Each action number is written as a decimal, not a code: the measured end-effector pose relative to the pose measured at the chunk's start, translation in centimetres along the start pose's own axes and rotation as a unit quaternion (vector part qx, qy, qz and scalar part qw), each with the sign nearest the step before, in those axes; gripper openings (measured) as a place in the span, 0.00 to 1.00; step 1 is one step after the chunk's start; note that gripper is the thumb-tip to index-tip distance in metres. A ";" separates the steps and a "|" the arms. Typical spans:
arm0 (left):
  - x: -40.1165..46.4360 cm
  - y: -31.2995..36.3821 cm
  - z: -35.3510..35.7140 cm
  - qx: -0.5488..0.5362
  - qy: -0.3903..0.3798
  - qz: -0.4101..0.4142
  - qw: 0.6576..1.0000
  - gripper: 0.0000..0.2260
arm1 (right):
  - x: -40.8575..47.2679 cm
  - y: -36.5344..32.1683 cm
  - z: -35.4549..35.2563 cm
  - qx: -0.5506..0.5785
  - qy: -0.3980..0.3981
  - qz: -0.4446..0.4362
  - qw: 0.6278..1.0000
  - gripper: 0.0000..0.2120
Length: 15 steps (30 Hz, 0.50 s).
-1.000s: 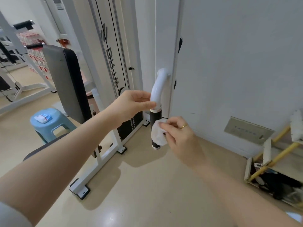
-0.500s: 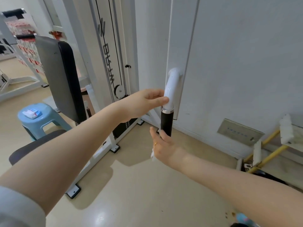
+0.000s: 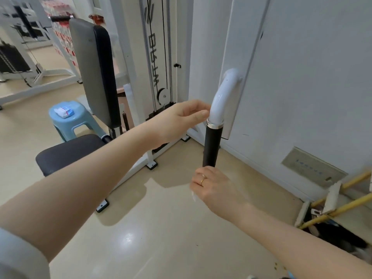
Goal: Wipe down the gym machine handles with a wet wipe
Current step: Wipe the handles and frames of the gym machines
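Observation:
The machine handle hangs from a white arm by the wall: a curved white tube (image 3: 221, 101) ending in a black grip (image 3: 212, 143). My left hand (image 3: 177, 121) reaches in from the left, and its thumb and fingertips rest on the white tube just above the metal ring. At the bottom end of the black grip is my right hand (image 3: 215, 188), closed with a ring on one finger. Only a white sliver of the wet wipe (image 3: 193, 196) shows under that hand; the rest is hidden in the palm.
The machine's black seat (image 3: 68, 152) and upright back pad (image 3: 96, 73) stand to the left, with its white frame feet on the floor. A blue stool (image 3: 80, 119) carries a small packet (image 3: 64, 112). Yellow poles and clutter (image 3: 342, 206) lie at the right wall.
My right hand slid the wipe down the black grip, from its lower half to below its end, so the wipe is now mostly hidden. My left hand stayed at the white tube.

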State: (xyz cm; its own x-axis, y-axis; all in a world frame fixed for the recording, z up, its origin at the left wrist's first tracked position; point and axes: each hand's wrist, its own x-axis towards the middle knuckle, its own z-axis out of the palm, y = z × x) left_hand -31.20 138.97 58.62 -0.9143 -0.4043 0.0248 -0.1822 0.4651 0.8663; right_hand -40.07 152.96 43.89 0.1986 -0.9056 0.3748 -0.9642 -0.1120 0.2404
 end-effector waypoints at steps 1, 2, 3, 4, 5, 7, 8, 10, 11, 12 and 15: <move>-0.9 -1.1 -0.1 0.001 0.019 -0.014 1.000 0.10 | 0.9 -0.3 -0.7 0.091 0.020 0.049 0.994 0.11; -1.9 -2.3 -0.2 0.002 0.037 -0.031 0.999 0.11 | 1.9 -0.8 -1.4 0.184 0.030 0.097 0.978 0.12; -3.1 -3.7 -0.4 0.002 0.048 -0.053 0.997 0.12 | 3.1 -1.2 -2.0 0.267 0.031 0.143 0.952 0.13; -4.4 -5.1 -0.5 -0.001 0.052 -0.079 0.995 0.11 | 4.3 -1.6 -2.5 0.341 0.013 0.183 0.922 0.12; -5.8 -6.3 -0.8 -0.005 0.049 -0.105 0.993 0.11 | 5.4 -2.1 -2.8 0.397 -0.002 0.210 0.894 0.11; -8.6 -8.3 -1.5 -0.023 0.032 -0.140 0.989 0.12 | 7.6 -3.4 -3.2 0.455 -0.004 0.250 0.855 0.08; -9.9 -9.2 -2.1 -0.031 0.029 -0.148 0.988 0.11 | 8.7 -4.0 -3.1 0.477 -0.008 0.265 0.838 0.07; -12.3 -10.9 -3.6 -0.037 0.044 -0.148 0.987 0.09 | 11.0 -5.9 -2.5 0.512 -0.030 0.285 0.809 0.06; -13.4 -11.9 -4.6 -0.036 0.061 -0.147 0.987 0.08 | 12.3 -6.9 -2.2 0.531 -0.044 0.294 0.794 0.06; -14.4 -12.8 -5.8 -0.030 0.081 -0.150 0.985 0.06 | 13.7 -8.1 -1.8 0.553 -0.056 0.304 0.774 0.06; -17.6 -16.0 -9.9 -0.026 0.106 -0.159 0.981 0.03 | 18.4 -11.9 -1.0 0.624 -0.079 0.321 0.708 0.08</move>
State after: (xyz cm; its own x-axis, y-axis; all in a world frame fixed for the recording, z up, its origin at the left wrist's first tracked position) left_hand -8.64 130.88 49.30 -0.7180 -0.6791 -0.1525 -0.4226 0.2513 0.8708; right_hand -24.74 138.03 48.78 -0.2778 -0.9573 -0.0803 -0.2719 0.1586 -0.9492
